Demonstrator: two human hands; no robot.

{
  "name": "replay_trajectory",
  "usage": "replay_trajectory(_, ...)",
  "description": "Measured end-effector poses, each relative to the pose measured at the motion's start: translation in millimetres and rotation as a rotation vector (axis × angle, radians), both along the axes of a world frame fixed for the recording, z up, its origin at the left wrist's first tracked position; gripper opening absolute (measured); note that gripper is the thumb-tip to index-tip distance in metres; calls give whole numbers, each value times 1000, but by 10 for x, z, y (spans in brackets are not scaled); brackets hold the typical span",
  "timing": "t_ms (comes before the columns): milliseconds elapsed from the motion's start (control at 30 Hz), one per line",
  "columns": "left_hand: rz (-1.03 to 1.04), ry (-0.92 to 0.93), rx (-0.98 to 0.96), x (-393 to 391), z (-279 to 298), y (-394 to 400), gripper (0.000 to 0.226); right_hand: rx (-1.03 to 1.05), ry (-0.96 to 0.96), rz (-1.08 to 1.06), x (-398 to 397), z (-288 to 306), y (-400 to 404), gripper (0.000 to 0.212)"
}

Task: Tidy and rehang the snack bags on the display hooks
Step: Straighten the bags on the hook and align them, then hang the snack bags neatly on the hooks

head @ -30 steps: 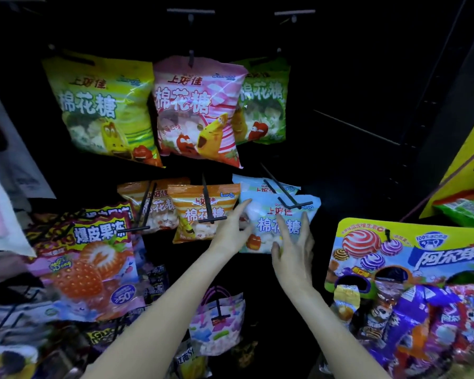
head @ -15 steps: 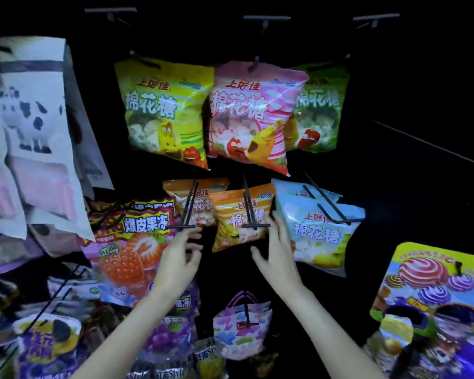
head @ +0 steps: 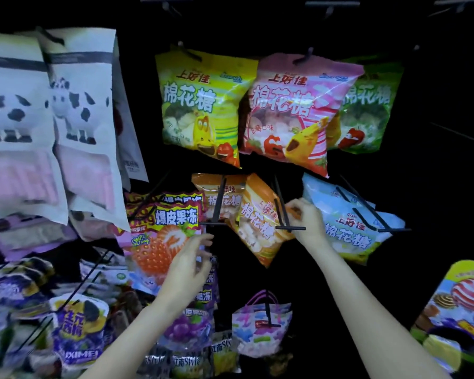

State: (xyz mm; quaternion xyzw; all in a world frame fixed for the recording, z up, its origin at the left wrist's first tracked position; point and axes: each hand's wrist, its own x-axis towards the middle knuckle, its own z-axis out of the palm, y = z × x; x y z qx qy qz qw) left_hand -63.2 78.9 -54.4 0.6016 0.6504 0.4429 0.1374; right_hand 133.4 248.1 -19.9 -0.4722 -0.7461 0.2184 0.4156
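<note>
A small orange marshmallow bag [head: 257, 222] hangs tilted on a black display hook [head: 283, 214] in the middle row. My right hand [head: 305, 220] pinches its upper right corner, right by the hook. Another orange bag [head: 219, 196] hangs just left of it on its own hook [head: 216, 212]. My left hand [head: 188, 265] hovers below that hook with fingers relaxed, in front of a strawberry jelly bag [head: 162, 236], holding nothing. A light blue marshmallow bag [head: 348, 222] hangs to the right of my right hand.
Above hang yellow [head: 203, 105], pink [head: 293, 110] and green [head: 367, 110] marshmallow bags. White cow-print bags [head: 74, 119] fill the upper left. A small colourful tote-shaped pack [head: 260, 324] hangs low in the centre. Purple packs crowd the lower left; a lollipop card [head: 463, 302] sits at right.
The view shifted left. My right hand left the blue bag and took hold of the orange bag's corner, which now tilts. My left hand dropped away to below the left hook.
</note>
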Motion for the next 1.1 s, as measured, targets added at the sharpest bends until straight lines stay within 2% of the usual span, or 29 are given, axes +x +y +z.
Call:
replay_trajectory(100, -40, -27, 5, 17, 19, 5, 45, -42, 24, 53, 205, 83, -264, 13)
replay_trajectory(200, -83, -28, 26, 74, 20, 44, 46, -61, 65, 143, 377, 84, -580, 5)
replay_trajectory(300, -201, -37, 2, 150, 1, 33, 54, -201, 295, 206, 443, 78, -795, 24)
replay_trajectory(367, -265, -73, -33, 166, 10, 11, 61, -241, 340, 245, 441, 20, -958, 26)
replay_trajectory(500, -363, -173, -83, 46, -1, -74, 89, -290, 289, 317, 323, -64, -1122, 21)
replay_trajectory(600, -329, -184, -104, -108, 12, -127, 99, -194, 142, 404, 88, -3, -1143, 19)
replay_trajectory(667, -285, -129, -54, -193, 53, -153, 88, -115, 98, 390, -105, 15, -1089, 5)
replay_trajectory(733, -217, -142, -10, -259, 125, -181, 78, -29, 77, 333, -293, 43, -1032, 7)
replay_trajectory(833, -101, -143, 29, -396, 165, -168, 76, 68, 63, 250, -549, 149, -1002, 8)
replay_trajectory(1100, -57, -134, -22, -558, 212, -31, 79, 37, 109, 156, -783, 180, -915, 9)
